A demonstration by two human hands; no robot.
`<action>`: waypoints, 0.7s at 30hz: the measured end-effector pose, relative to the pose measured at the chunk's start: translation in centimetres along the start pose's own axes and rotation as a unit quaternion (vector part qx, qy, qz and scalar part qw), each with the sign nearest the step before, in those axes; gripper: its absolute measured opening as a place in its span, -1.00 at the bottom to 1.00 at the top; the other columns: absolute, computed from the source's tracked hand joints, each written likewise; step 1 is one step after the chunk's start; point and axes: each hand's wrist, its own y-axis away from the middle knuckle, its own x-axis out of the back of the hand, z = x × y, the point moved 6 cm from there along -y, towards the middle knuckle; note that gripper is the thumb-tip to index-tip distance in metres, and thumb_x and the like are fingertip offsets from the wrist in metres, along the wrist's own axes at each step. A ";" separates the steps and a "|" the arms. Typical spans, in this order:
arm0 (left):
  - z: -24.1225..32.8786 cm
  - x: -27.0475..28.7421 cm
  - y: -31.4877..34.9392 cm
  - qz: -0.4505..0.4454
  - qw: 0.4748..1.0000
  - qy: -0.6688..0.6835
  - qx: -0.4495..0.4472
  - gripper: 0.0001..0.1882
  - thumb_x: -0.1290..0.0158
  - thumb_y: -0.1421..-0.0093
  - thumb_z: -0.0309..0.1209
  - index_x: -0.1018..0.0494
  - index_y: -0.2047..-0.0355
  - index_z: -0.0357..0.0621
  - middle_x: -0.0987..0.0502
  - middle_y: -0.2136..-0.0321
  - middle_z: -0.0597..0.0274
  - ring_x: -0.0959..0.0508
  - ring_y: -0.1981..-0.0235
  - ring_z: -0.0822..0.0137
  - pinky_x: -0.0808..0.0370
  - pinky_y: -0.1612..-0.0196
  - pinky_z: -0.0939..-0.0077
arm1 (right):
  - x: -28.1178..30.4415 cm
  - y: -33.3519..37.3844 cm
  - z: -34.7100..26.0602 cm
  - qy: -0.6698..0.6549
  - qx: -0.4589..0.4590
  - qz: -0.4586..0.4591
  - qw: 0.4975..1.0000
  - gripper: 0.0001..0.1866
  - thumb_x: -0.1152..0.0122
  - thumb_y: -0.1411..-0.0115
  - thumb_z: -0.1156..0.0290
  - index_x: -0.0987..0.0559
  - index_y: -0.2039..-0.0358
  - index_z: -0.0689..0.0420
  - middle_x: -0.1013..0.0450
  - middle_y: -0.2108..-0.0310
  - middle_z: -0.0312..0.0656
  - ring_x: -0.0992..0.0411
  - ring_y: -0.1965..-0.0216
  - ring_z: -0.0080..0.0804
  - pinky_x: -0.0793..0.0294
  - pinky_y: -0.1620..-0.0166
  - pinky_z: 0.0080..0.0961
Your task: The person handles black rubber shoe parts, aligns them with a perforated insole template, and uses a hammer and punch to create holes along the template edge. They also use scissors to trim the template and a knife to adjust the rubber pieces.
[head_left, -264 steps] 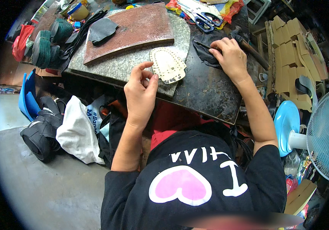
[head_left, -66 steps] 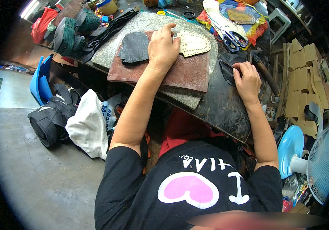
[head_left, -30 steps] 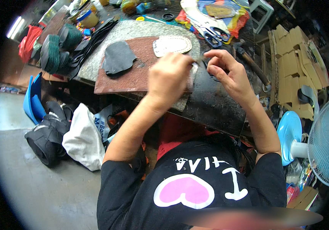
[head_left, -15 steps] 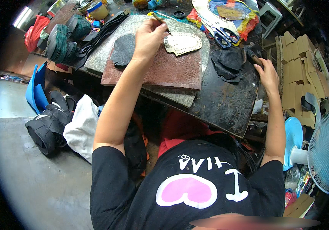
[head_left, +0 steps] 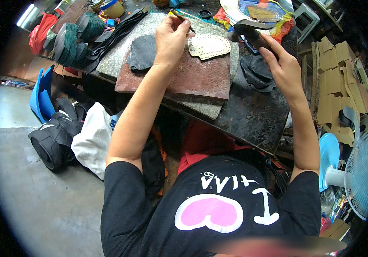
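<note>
Head view, looking down past a black shirt to a cluttered worktop (head_left: pixel 252 115). Left hand (head_left: pixel 171 38) reaches forward over a reddish-brown board (head_left: pixel 192 79), its grip pinched together on a thin pointed tool (head_left: pixel 179 16) held just beside the pale perforated leather piece (head_left: pixel 208 46). That piece lies flat at the far right corner of the board, over the grey stone slab (head_left: pixel 149 30) beneath. Right hand (head_left: pixel 282 66) is raised off the worktop to the right, fingers wrapped around the dark handle of a hammer (head_left: pixel 252 34); hammer head points left, near the pale piece but apart from it. Dark oval leather piece (head_left: pixel 141 53) rests at the board's left end. Black scraps (head_left: pixel 256 73) lie under the right hand. Rolls of green cord (head_left: pixel 74 40) at far left; white fan (head_left: pixel 359 171) at lower right.
</note>
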 end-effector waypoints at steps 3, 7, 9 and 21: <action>1.1 0.2 -0.2 0.005 0.999 -0.014 -0.047 -0.85 -0.09 -0.28 -0.49 -0.44 0.28 -0.38 -0.55 0.38 0.13 -0.60 0.42 0.40 -0.65 0.38 0.52 | -1.3 -0.8 -2.5 0.031 0.092 0.071 0.993 -0.60 -0.10 -0.31 0.03 -0.53 -0.12 -0.19 -0.59 0.24 -0.02 -0.57 0.20 -0.01 -0.54 0.19 -0.19; 0.0 -0.3 -0.4 -0.021 1.000 -0.010 -0.009 -0.85 -0.09 -0.27 -0.48 -0.46 0.29 -0.39 -0.58 0.43 0.14 -0.60 0.50 0.42 -0.61 0.40 0.54 | -3.6 -1.6 -0.5 0.133 -0.022 -0.064 0.989 -0.58 -0.07 -0.30 -0.06 -0.54 -0.10 -0.23 -0.59 0.26 -0.03 -0.55 0.19 0.04 -0.53 0.18 -0.13; -1.3 -0.8 0.1 -0.039 0.999 0.000 0.025 -0.85 -0.10 -0.26 -0.48 -0.47 0.28 -0.39 -0.59 0.45 0.14 -0.60 0.50 0.43 -0.60 0.41 0.55 | -3.1 -1.5 -0.7 0.114 0.027 -0.035 0.993 -0.57 -0.07 -0.29 -0.07 -0.53 -0.10 -0.23 -0.58 0.25 -0.02 -0.55 0.18 0.04 -0.53 0.18 -0.13; -2.9 -0.8 0.6 -0.014 0.996 -0.074 0.043 -0.82 -0.10 -0.25 -0.47 -0.48 0.25 -0.38 -0.61 0.44 0.13 -0.61 0.50 0.44 -0.59 0.41 0.54 | -2.2 0.0 -3.1 0.076 0.022 -0.079 0.994 -0.60 -0.20 -0.28 0.14 -0.54 -0.13 -0.17 -0.57 0.10 -0.08 -0.57 0.11 -0.11 -0.53 0.12 -0.38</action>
